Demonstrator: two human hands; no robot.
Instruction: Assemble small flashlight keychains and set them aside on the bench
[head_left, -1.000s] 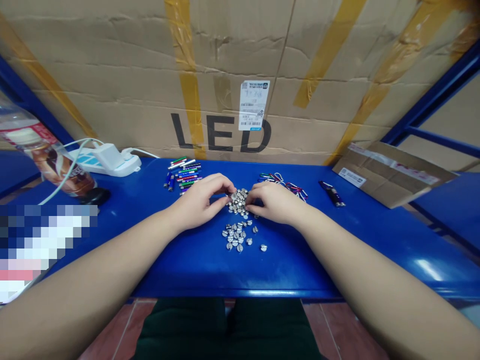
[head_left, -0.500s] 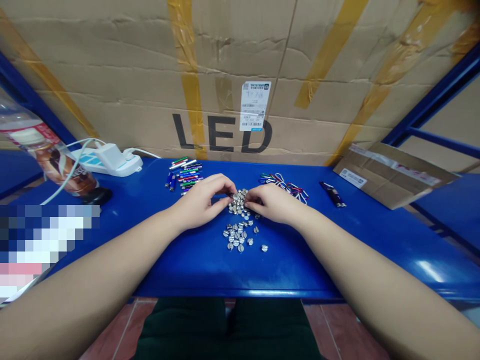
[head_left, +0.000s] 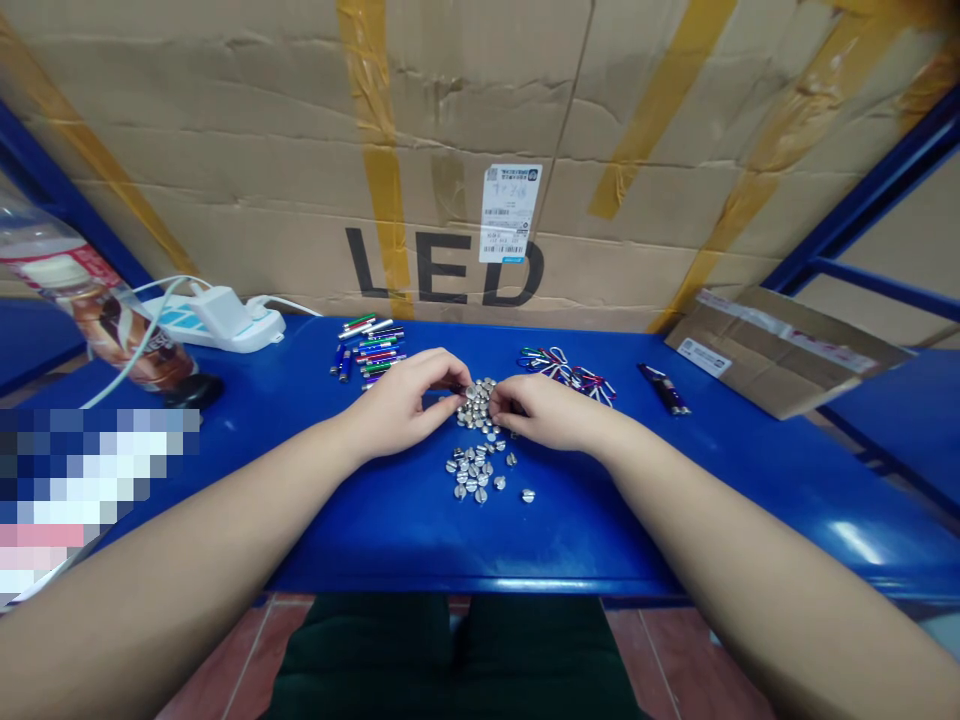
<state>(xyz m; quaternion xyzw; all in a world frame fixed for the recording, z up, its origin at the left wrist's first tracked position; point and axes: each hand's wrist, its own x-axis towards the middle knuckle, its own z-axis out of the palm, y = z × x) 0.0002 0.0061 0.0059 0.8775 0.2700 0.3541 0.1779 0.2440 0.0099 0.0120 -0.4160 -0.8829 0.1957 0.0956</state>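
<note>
My left hand (head_left: 415,402) is at the left edge of a pile of small, round, silvery pieces that look like button cells (head_left: 477,408). Its thumb and fingers are drawn together at the tips; whatever they pinch is too small to make out. On the pile's right side, my right hand (head_left: 541,410) has its fingers curled down among the pieces, tips partly hidden. Closer to me lies a loose group of small silvery pieces with ridged sides (head_left: 472,472), with one piece (head_left: 529,496) apart at the right.
Coloured metal tubes (head_left: 375,348) lie behind my left hand, coloured carabiners (head_left: 559,362) behind my right. Dark pen-like tubes (head_left: 663,388) and a small carton (head_left: 780,350) are further right. A power strip (head_left: 259,328) and bottle (head_left: 135,335) stand left. A large carton (head_left: 285,180) walls the back.
My right hand has lowered slightly toward me, at the right side of the pile. The left hand has barely moved.
</note>
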